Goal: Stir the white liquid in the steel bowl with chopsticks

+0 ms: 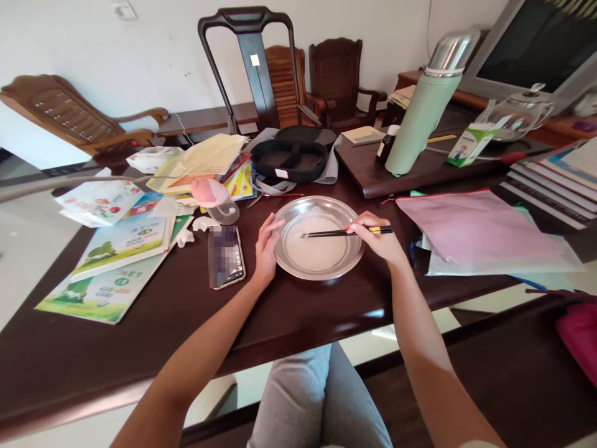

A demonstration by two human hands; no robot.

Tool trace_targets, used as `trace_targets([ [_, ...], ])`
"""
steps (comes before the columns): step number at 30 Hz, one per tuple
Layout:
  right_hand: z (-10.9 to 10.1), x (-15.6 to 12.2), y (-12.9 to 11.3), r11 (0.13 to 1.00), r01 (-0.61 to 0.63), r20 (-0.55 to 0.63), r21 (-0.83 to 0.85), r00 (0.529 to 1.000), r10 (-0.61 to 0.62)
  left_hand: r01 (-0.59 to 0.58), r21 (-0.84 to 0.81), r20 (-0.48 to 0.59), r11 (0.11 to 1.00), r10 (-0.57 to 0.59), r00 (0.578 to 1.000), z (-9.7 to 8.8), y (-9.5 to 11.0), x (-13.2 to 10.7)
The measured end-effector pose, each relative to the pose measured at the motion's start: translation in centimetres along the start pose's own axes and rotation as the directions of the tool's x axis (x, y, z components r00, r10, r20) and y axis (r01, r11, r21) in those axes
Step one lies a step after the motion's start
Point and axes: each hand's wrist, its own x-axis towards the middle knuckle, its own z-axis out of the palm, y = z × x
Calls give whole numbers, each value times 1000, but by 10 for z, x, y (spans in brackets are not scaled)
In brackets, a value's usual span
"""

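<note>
In front of me a round metal dish sits on the dark table, with a whitish, cloudy content in it. My left hand rests against the dish's left rim, its fingers stretched out and slightly curved, not wrapped round it. On the right side, my right hand is closed on a pair of black chopsticks with gold-banded ends. They lie nearly level across the dish, their tips over its middle. Whether the tips touch the white content I cannot tell.
A phone lies left of my left hand, near a pink-lidded cup and booklets. Behind the dish is a black case. To the right are a pink zip pouch, a green thermos and stacked books.
</note>
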Motion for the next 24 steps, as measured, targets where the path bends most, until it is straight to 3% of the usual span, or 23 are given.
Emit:
trace_targets([
  [3,-7,-1,4,1000,-31,-172,4,985,31,0,13,1,1000,0,1000,0,0,0],
  [5,-11,-2,4,997,-45,-212,58,976,56,-1,16,0,1000,1,1000,0,0,0],
  [10,-3,-2,-2,997,-29,34,66,999,27,-12,26,8,1000,11,1000,-1,0,0],
  [12,0,0,-1,1000,-2,53,17,999,1,-12,27,10,1000,12,1000,-1,0,0],
  [15,-3,1,4,999,-22,-100,-38,995,18,-2,14,4,1000,2,1000,0,-1,0],
  [18,-11,-1,7,998,-65,-226,11,972,66,4,13,-1,1000,-4,1000,0,-1,0],
  [21,-10,-2,3,996,-68,-125,59,989,75,-4,28,2,1000,3,1000,0,-1,0],
  [24,-3,-1,1,1000,-26,14,2,1000,26,-8,30,3,1000,8,1000,0,0,0],
])
